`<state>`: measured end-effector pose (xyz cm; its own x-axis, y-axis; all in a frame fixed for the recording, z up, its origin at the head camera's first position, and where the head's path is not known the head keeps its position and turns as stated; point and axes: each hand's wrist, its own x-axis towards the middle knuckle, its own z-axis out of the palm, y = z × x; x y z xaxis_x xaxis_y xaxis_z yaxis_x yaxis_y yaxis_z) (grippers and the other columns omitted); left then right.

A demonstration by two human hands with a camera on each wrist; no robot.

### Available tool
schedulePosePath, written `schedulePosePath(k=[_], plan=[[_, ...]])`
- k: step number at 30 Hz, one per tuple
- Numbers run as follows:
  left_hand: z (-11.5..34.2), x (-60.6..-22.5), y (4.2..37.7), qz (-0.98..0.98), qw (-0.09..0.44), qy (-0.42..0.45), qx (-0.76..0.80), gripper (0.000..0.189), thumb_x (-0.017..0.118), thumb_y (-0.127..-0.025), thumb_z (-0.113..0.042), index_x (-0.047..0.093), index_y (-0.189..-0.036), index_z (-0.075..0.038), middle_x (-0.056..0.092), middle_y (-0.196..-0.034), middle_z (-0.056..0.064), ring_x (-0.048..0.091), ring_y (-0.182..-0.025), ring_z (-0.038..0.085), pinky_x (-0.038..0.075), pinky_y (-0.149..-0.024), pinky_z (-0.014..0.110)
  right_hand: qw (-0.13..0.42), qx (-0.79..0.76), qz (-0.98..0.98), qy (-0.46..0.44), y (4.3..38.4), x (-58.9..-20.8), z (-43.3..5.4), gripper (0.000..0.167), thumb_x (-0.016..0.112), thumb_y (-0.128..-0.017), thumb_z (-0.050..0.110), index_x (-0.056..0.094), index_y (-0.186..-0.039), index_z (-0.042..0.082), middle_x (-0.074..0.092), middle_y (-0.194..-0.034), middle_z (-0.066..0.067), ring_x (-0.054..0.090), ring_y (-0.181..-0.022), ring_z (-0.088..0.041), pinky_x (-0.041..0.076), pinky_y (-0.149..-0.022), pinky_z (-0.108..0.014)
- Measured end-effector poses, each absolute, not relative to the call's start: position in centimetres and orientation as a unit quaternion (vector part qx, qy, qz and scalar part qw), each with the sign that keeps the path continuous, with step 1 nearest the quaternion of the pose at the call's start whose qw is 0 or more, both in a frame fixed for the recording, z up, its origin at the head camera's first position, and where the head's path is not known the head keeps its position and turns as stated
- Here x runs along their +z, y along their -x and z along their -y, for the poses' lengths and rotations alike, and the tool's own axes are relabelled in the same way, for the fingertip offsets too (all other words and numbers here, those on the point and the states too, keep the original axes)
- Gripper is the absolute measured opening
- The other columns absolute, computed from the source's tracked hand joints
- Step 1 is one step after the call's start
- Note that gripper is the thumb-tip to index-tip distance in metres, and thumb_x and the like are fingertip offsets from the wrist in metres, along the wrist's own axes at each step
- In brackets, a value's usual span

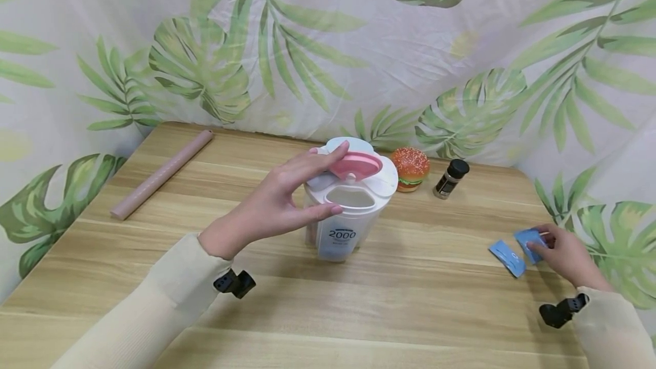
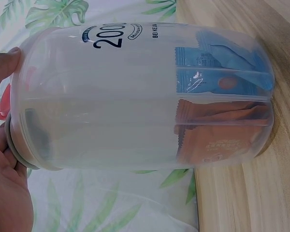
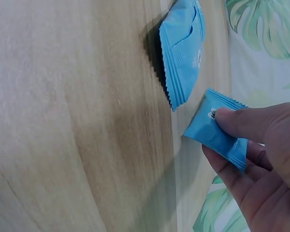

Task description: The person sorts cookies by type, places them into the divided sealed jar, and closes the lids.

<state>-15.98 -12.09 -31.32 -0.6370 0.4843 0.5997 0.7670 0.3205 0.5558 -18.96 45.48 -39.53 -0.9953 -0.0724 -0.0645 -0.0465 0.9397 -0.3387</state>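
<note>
A clear storage container (image 1: 340, 238) marked 2000 stands upright on the table, its pink flap (image 1: 359, 165) raised over an opening in the white lid. My left hand (image 1: 271, 192) grips the lid, thumb on the front rim and a fingertip at the flap. Through the container's wall, blue packets (image 2: 198, 72) and brown packets (image 2: 222, 130) show in separate compartments at the bottom. At the right, my right hand (image 1: 566, 255) pinches a blue packet (image 3: 217, 125) between thumb and fingers. Beside it a second blue packet (image 1: 507, 258) lies on the table.
Behind the container sits a toy hamburger (image 1: 410, 168), with a black-capped spice jar (image 1: 451, 179) to its right. A pink roll (image 1: 161, 175) lies at the back left of the wooden table (image 1: 410, 312). A leaf-patterned cloth (image 1: 318, 44) hangs behind.
</note>
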Motion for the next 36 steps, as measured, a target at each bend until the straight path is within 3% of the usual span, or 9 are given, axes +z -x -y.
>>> schedulePosePath(k=[4,9,13,17,25,30,36], plan=[[12.1,-31.3,15.9,0.796,0.164,0.392,-0.431,0.085,0.087,-0.087,-0.018,0.044,-0.160,-0.013,0.068,-0.144,0.002,0.055,-0.141,0.022,0.029,-0.133,0.046,0.013,-0.178,-0.984,0.023,18.9,-39.4,-45.3,0.038,0.063,-0.103,0.009,0.054,-0.125,-0.020,0.062,-0.111,-0.043,0.065,-0.094,-0.048,0.057,-0.067,-0.037],[12.1,-31.2,15.9,0.796,0.165,0.391,-0.432,0.085,0.087,-0.086,-0.017,0.044,-0.160,-0.013,0.067,-0.145,0.003,0.055,-0.140,0.023,0.029,-0.132,0.046,-0.049,-0.192,-0.980,0.023,18.9,-39.0,-44.4,0.033,0.064,-0.102,0.009,0.058,-0.122,-0.016,0.066,-0.105,-0.036,0.057,-0.080,-0.003,0.046,-0.058,-0.015],[12.1,-31.3,15.9,0.794,0.169,0.392,-0.433,0.085,0.087,-0.086,-0.015,0.045,-0.160,-0.013,0.066,-0.147,0.003,0.055,-0.141,0.023,0.029,-0.132,0.046,-0.068,-0.222,-0.972,0.029,19.0,-38.4,-42.7,0.034,0.064,-0.104,0.014,0.060,-0.127,-0.010,0.068,-0.108,-0.031,0.046,-0.077,0.018,0.046,-0.058,-0.012],[12.1,-31.4,15.9,0.793,0.172,0.392,-0.433,0.085,0.087,-0.086,-0.014,0.045,-0.159,-0.013,0.066,-0.147,0.004,0.055,-0.142,0.024,0.029,-0.132,0.048,-0.067,-0.263,-0.962,0.042,19.1,-37.9,-40.7,0.035,0.064,-0.105,0.019,0.060,-0.131,-0.005,0.071,-0.108,-0.023,0.052,-0.078,0.020,0.051,-0.060,-0.013],[11.9,-31.7,16.1,0.793,0.164,0.394,-0.435,0.085,0.088,-0.086,-0.017,0.045,-0.160,-0.014,0.063,-0.151,0.002,0.052,-0.145,0.024,0.027,-0.133,0.046,-0.058,-0.343,-0.934,0.080,19.0,-36.4,-36.7,0.036,0.068,-0.103,0.018,0.059,-0.130,-0.005,0.067,-0.091,0.018,0.065,-0.080,0.013,0.056,-0.064,-0.014],[11.9,-31.7,16.0,0.790,0.170,0.395,-0.437,0.086,0.088,-0.085,-0.015,0.045,-0.160,-0.014,0.065,-0.149,0.003,0.052,-0.146,0.025,0.028,-0.133,0.049,-0.046,-0.424,-0.897,0.114,19.1,-35.0,-33.0,0.032,0.068,-0.102,0.011,0.057,-0.127,-0.007,0.069,-0.093,0.016,0.067,-0.082,0.007,0.058,-0.067,-0.014],[12.0,-31.5,15.9,0.786,0.175,0.397,-0.441,0.086,0.088,-0.084,-0.013,0.046,-0.159,-0.012,0.064,-0.150,0.004,0.053,-0.145,0.025,0.028,-0.132,0.050,-0.077,-0.505,-0.843,0.167,18.2,-32.4,-28.1,0.022,0.069,-0.099,0.001,0.062,-0.119,0.006,0.069,-0.094,0.014,0.068,-0.082,0.003,0.058,-0.069,-0.012]])
